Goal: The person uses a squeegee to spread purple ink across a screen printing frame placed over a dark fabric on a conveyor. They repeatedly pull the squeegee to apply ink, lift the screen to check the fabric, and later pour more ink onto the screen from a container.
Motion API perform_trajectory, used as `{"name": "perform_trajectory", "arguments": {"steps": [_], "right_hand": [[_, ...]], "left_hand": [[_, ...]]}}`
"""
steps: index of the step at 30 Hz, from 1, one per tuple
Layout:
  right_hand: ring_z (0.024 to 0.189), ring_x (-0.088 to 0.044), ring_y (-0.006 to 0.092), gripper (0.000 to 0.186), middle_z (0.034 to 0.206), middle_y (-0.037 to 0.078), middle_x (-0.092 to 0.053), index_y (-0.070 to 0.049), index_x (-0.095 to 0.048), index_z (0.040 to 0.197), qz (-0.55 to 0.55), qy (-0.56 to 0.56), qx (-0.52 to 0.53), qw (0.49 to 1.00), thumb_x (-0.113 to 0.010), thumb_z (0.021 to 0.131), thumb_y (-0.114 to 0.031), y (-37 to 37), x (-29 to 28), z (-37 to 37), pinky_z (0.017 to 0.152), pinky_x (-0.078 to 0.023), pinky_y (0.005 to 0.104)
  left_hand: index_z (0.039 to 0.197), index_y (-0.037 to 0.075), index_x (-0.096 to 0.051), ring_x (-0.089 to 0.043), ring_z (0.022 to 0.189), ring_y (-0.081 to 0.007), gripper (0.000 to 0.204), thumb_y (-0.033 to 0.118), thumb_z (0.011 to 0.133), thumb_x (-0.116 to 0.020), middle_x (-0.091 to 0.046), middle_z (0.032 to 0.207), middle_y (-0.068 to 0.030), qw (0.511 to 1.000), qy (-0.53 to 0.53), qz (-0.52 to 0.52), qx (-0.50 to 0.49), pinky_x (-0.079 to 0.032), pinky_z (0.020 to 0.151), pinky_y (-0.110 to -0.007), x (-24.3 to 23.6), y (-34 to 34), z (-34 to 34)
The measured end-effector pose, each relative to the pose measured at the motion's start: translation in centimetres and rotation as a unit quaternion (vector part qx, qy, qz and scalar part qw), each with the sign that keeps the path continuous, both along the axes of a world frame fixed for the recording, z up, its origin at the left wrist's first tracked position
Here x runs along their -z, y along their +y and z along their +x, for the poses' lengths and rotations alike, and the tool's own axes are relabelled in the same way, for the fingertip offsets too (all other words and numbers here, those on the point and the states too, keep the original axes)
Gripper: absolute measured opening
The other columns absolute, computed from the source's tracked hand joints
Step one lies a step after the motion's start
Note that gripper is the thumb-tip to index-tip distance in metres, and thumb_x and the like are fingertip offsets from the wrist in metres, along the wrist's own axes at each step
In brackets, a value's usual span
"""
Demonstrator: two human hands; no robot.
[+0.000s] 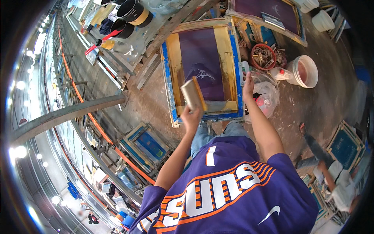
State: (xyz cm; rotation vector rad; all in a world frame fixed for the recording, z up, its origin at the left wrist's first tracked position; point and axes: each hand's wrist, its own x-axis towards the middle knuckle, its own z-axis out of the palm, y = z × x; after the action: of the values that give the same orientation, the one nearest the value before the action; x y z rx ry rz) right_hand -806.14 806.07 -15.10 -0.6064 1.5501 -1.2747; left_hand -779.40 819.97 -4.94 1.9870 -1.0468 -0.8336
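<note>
On the far left a long printing worktop (74, 66) with an orange edge strip curves away, a grey pipe (66, 113) slanting across it, and black ink buckets (132, 15) stand on the planks above. Leaning by the worktop's near side are blue-framed spare screens (148, 142). At the centre lies the printing screen (202, 70), a wooden frame taped blue along its rim with yellow tape bordering a purple mesh that carries a small pale design (its detail is too small to make out). The left hand (191, 117) has its fingers wrapped round the handle of a squeegee (193, 94), a flat wooden block with an orange edge, held tilted over the lower left part of the mesh, near the yellow tape at the frame's near edge. Most of the mesh above the squeegee lies open. The right hand (247, 84) rests against the frame's right rail, fingers loosely curled on its blue edge; whether they grip it I cannot tell. Just beside that rail sit a clear plastic bag (267, 93) and a small bottle (278, 73), crowding the right side, then a white bucket (304, 71) on the stained floor (331, 101). At the far right another person's arm (329, 175) reaches near a further blue-framed screen (344, 146).
</note>
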Motion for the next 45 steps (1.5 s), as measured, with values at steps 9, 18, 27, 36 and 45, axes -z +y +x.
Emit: {"name": "perform_trajectory", "arguments": {"steps": [9, 18, 27, 36, 45], "right_hand": [[0.126, -0.056, 0.0262, 0.073, 0.133, 0.019, -0.062, 0.005, -0.055, 0.137, -0.009, 0.069, -0.033, 0.997, -0.043, 0.103, -0.058, -0.1, 3.1, -1.4, 0.106, -0.04, 0.0337], [0.124, -0.054, 0.0229, 0.07, 0.134, 0.014, -0.061, 0.004, -0.055, 0.138, 0.012, 0.072, -0.097, 0.993, -0.042, 0.105, -0.056, 0.1, -1.0, -1.6, 0.107, -0.038, 0.0319], [0.103, -0.059, 0.0335, 0.04, 0.109, 0.015, -0.063, -0.001, -0.059, 0.122, -0.081, 0.412, -0.001, 0.908, -0.063, 0.098, -0.032, -0.2, -1.2, -1.8, 0.093, -0.045, 0.043], [0.097, -0.059, 0.025, 0.041, 0.107, 0.01, -0.062, -0.004, -0.062, 0.123, -0.216, 0.249, -0.188, 0.925, -0.076, 0.084, -0.011, -12.1, -12.4, 15.3, 0.089, -0.049, 0.0376], [0.112, -0.062, 0.0375, 0.078, 0.119, 0.017, -0.067, -0.003, -0.061, 0.127, -0.256, 0.496, -0.11, 0.822, -0.09, 0.066, -0.042, -29.8, -15.5, 25.8, 0.095, -0.048, 0.0462]], "left_hand": [[0.105, -0.002, -0.071, -0.061, 0.082, -0.0093, 0.024, 0.011, 0.085, -0.074, -0.072, 0.086, -0.0051, 0.993, 0.039, -0.044, 0.103, -0.052, 0.073, -0.031, -4.7, -3.3, -2.1], [0.109, -0.003, -0.068, -0.063, 0.083, -0.0116, 0.039, 0.033, 0.095, -0.072, -0.07, 0.093, -0.0041, 0.984, 0.146, 0.037, -0.091, -0.052, 0.074, -0.03, -2.6, -3.1, 11.4], [0.11, -0.005, -0.069, -0.065, 0.083, -0.0148, 0.059, 0.051, 0.09, -0.074, -0.07, 0.093, -0.0076, 0.972, 0.177, 0.147, -0.046, -0.053, 0.073, -0.033, 4.1, -6.4, 18.1], [0.113, -0.002, -0.069, -0.065, 0.08, -0.0142, 0.048, 0.041, 0.09, -0.075, -0.07, 0.093, -0.006, 0.959, 0.257, 0.116, -0.032, -0.052, 0.069, -0.032, 5.0, -5.4, 19.8], [0.14, 0.006, -0.048, -0.066, 0.097, -0.0157, 0.054, 0.034, 0.097, -0.066, -0.069, 0.116, -0.0098, 0.942, 0.314, 0.098, -0.061, -0.051, 0.076, -0.031, 3.4, -3.5, 20.2]]}}
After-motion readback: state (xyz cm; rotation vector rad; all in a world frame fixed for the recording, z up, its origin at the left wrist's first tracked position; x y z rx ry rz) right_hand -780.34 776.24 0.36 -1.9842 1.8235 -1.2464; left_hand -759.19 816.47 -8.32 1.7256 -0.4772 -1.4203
